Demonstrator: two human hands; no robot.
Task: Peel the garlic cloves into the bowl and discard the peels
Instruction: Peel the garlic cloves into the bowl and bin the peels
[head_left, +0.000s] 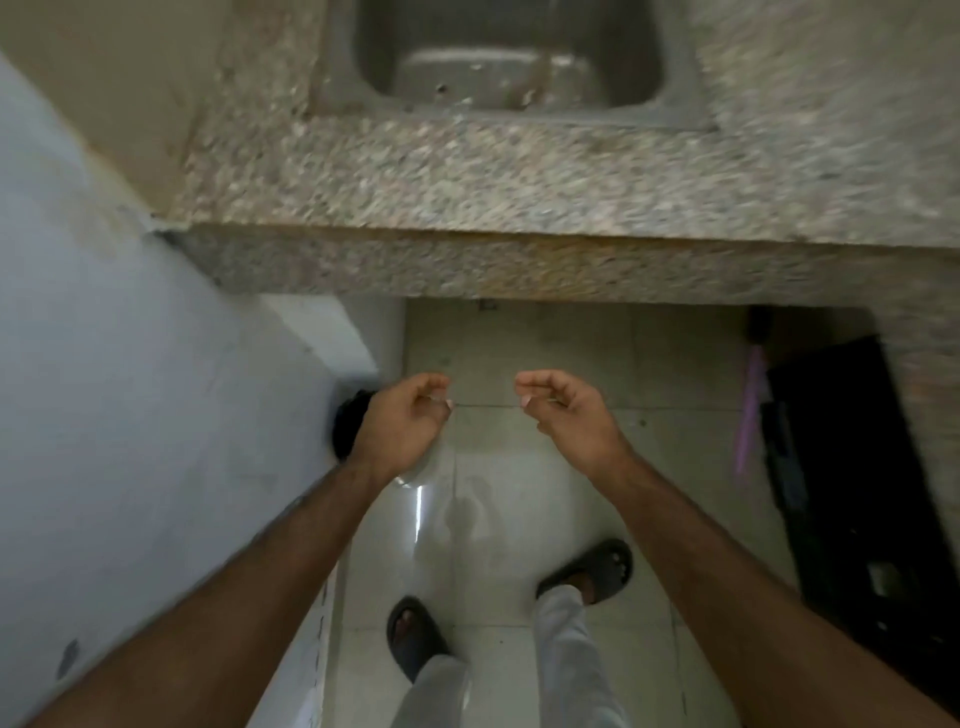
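Observation:
No garlic, bowl or peels show in this blurred view. Both arms reach forward over the tiled floor, below the front edge of the granite counter (519, 270). My left hand (402, 421) has its fingers loosely curled toward the thumb, and I see nothing in it. My right hand (569, 415) mirrors it about a hand's width to the right, also loosely curled with nothing visible between the fingers. A dark round object (345, 426), partly hidden by my left wrist, sits on the floor against the wall.
A steel sink (511, 57) is set into the counter at the top. A pale wall (130, 364) runs along the left. A black crate (841, 467) and a purple handle (750, 415) stand under the counter at right. My sandalled feet (587, 571) are on glossy tiles.

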